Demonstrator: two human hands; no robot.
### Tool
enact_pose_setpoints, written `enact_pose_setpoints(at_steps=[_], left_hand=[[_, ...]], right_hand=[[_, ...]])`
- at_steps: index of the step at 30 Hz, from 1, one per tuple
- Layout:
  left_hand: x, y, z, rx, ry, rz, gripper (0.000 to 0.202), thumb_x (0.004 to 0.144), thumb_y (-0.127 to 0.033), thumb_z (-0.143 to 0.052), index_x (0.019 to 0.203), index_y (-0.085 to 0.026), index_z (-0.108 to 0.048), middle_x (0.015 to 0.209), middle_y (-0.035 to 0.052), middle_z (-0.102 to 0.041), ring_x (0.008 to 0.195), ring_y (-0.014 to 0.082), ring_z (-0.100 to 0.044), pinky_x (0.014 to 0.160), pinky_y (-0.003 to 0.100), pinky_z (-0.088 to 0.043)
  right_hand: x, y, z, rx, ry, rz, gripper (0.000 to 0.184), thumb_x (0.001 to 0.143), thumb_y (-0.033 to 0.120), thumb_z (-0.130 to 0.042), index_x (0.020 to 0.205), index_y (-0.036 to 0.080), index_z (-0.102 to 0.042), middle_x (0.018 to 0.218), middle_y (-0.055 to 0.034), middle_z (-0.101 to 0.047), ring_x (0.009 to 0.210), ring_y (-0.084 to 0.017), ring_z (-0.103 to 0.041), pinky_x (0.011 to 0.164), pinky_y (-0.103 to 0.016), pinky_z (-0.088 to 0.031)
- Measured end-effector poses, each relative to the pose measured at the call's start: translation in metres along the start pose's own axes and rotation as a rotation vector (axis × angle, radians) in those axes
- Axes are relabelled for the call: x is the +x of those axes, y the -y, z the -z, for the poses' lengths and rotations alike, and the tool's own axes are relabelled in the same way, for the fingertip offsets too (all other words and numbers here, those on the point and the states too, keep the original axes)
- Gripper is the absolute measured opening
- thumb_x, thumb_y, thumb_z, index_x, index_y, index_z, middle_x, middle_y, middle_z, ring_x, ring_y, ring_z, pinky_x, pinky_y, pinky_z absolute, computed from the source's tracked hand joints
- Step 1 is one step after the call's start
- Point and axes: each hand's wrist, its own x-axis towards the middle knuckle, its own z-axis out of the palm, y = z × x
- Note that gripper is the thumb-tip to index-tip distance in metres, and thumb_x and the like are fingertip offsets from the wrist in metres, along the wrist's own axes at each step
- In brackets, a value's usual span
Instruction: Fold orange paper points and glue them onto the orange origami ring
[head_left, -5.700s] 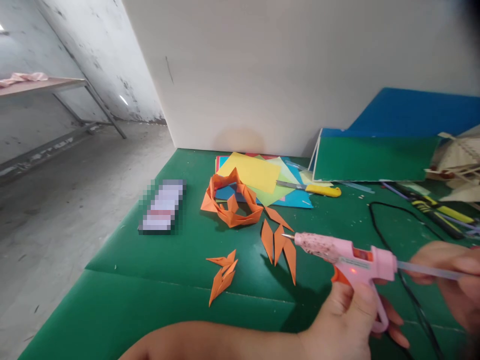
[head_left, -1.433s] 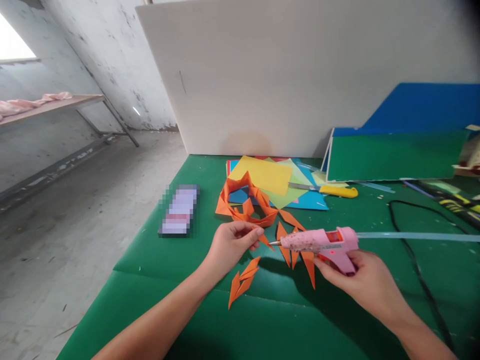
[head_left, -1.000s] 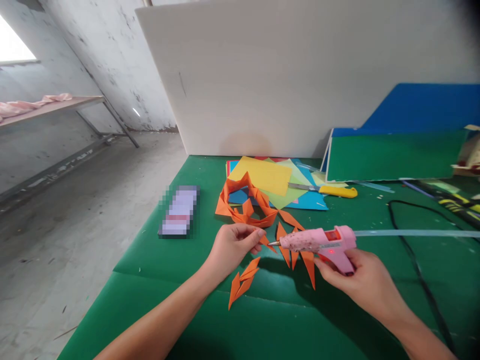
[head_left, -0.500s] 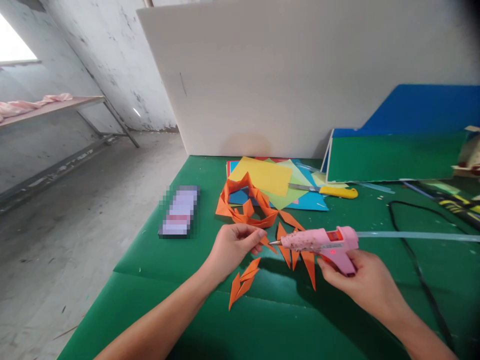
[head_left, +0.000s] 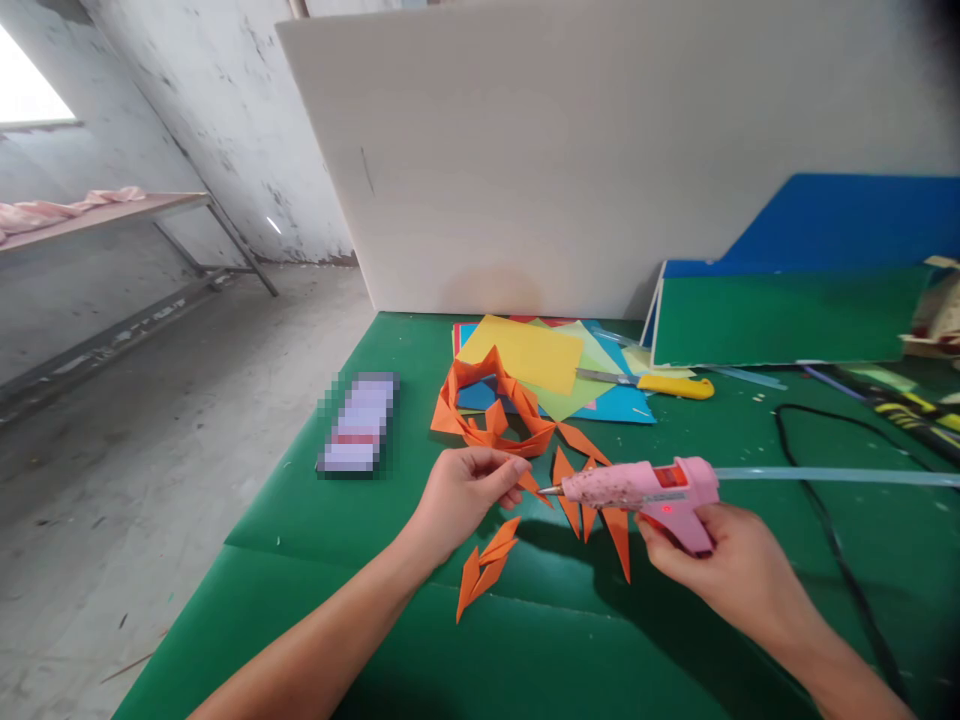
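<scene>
Pinched between the fingers of my left hand (head_left: 472, 497) is a small folded orange paper piece (head_left: 535, 487), its pointed end showing at the right. My right hand (head_left: 739, 560) is closed round the handle of a pink hot glue gun (head_left: 649, 488), whose metal nozzle meets or nearly meets that piece. A long clear glue stick (head_left: 832, 477) sticks out of the gun's back. Behind my left hand stands a ring of folded orange paper (head_left: 544, 437) with pointed tips. Several loose orange folded pieces (head_left: 616, 540) lie under the gun, and a joined orange cluster (head_left: 487, 570) lies nearer me.
A phone with a blurred screen (head_left: 360, 425) rests at the left on the green table (head_left: 315, 600). Coloured paper sheets (head_left: 525, 350) and a yellow-handled knife (head_left: 671, 386) lie farther back. A black cable (head_left: 832, 520) runs down the right. A white board (head_left: 525, 150) stands behind.
Almost nothing differs. The glue gun sits very slightly lower in view, its nozzle still at the orange piece; my left hand keeps its pinch.
</scene>
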Motion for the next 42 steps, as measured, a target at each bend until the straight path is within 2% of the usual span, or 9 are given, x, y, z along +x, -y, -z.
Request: enact_pose_setpoints(at_steps=[42], left_hand=[[0.0029,-0.0024,0.0085,-0.008,-0.061,-0.039,0.038,0.068,-0.05,-0.075,0.074,-0.012,-0.071,0.058,0.0026,-0.064,0.052,0.0108,-0.056,0.055,0.023,-0.046]], right_hand=[[0.0023,0.0018,0.0057,0.016,0.041,0.01,0.031,0.071,0.04,-0.059,0.048,0.019,-0.059,0.042,0.0011,-0.053,0.039,-0.014,-0.049,0.035,-0.021,-0.037]])
